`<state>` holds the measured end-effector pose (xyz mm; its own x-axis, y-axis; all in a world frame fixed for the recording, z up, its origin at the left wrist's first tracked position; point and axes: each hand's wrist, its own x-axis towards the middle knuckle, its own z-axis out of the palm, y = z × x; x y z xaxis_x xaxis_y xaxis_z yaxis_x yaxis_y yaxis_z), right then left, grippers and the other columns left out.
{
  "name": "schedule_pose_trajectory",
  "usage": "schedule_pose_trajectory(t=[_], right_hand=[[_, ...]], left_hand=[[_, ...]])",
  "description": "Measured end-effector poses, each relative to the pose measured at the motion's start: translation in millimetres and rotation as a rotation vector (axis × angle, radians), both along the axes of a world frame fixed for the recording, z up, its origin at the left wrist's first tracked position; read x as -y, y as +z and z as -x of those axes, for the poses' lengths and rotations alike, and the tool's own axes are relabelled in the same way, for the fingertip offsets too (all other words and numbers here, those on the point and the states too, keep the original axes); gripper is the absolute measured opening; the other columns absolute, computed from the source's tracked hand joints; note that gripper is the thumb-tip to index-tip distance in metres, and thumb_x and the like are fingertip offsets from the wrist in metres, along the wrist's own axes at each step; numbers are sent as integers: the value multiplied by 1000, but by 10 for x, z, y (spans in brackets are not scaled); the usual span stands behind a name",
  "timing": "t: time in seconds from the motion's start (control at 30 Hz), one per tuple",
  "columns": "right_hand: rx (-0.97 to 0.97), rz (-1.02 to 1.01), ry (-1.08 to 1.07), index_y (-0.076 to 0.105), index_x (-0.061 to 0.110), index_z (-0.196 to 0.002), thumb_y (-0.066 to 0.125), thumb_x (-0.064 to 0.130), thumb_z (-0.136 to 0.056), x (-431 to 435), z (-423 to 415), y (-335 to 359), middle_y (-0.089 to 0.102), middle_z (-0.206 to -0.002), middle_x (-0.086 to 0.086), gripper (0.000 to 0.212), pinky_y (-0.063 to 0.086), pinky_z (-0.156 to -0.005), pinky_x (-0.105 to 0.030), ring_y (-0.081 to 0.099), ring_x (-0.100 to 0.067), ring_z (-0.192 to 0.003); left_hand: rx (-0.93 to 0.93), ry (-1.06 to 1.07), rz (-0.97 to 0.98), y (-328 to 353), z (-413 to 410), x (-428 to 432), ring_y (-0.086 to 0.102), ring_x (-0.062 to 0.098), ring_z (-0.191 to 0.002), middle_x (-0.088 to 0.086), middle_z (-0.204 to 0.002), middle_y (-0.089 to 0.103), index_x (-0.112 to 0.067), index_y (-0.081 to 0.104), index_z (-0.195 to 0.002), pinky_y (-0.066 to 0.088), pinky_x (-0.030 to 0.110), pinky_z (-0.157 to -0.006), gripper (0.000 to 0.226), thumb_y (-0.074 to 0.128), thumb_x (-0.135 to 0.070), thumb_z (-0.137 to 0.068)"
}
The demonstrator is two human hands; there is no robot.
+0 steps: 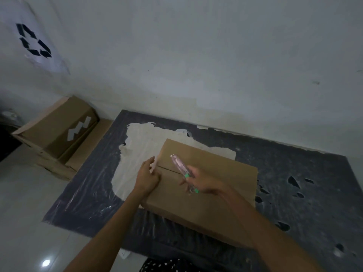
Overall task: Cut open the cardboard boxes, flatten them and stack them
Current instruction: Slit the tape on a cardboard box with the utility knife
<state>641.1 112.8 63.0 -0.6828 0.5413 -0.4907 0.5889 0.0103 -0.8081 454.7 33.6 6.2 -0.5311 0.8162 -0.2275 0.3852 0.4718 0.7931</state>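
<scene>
Box [222, 167] opening is the step, I judge: my open-fingered left hand [147, 176] steadies it, my right hand [204, 185] grips the cutter [179, 165]. Next, draw it along the seam [169, 169].

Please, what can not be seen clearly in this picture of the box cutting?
- Head view: the blade of the pink translucent utility knife is blurred; whether it is out or touches the brown cardboard box is unclear.
- The right hand and forearm hide part of the box's top seam.
- The brown cardboard pile at left is dim; its piece count is unreadable.
</scene>
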Motion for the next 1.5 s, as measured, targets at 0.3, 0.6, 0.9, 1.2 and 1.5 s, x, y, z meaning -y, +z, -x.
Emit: schedule_pose_trajectory(t=[0.3,0.6,0.9,1.2,1.5], right_hand=[[288,-708,356,42,15,-140,37,25,-104,-68,199,37,58,-124,-15,38,49,-84,-39,59,-29,-100],[387,-911,519,24,26,-151,34,11,-101,-25,296,286,60,-112,-16,53,42,-67,-35,60,-31,-93],[449,-994,581,23,31,-150,31,11,-102,19,370,439,59,-112,-16,53,36,-65,-34,59,-31,-96],[484,-943,581,27,32,-149,29,11,-101,37,346,474,59,-116,-17,52,37,-70,-35,58,-33,-102],[491,-1002,599,30,30,-149,30,10,-101,24,328,494,56,-101,-13,51,34,-58,-29,50,-24,-78]], left_hand=[[8,-281,147,-16,296,-193,47,25,-122,8,-146,40,-30,32,-146,44,40,-101,63,55,-7,-93],[27,-365,155,-105,416,-208,46,25,-123,5,-147,38,-44,28,-142,43,45,-104,65,59,-15,-93],[17,-412,209,-64,464,-261,42,22,-127,7,-148,34,-41,28,-146,42,42,-105,70,61,-11,-91],[-62,-414,235,-22,396,-265,41,28,-131,11,-149,34,-36,26,-149,39,46,-108,72,60,-9,-91],[-81,-400,269,29,344,-255,45,29,-128,11,-147,36,-37,24,-150,40,47,-107,74,60,-10,-92]])
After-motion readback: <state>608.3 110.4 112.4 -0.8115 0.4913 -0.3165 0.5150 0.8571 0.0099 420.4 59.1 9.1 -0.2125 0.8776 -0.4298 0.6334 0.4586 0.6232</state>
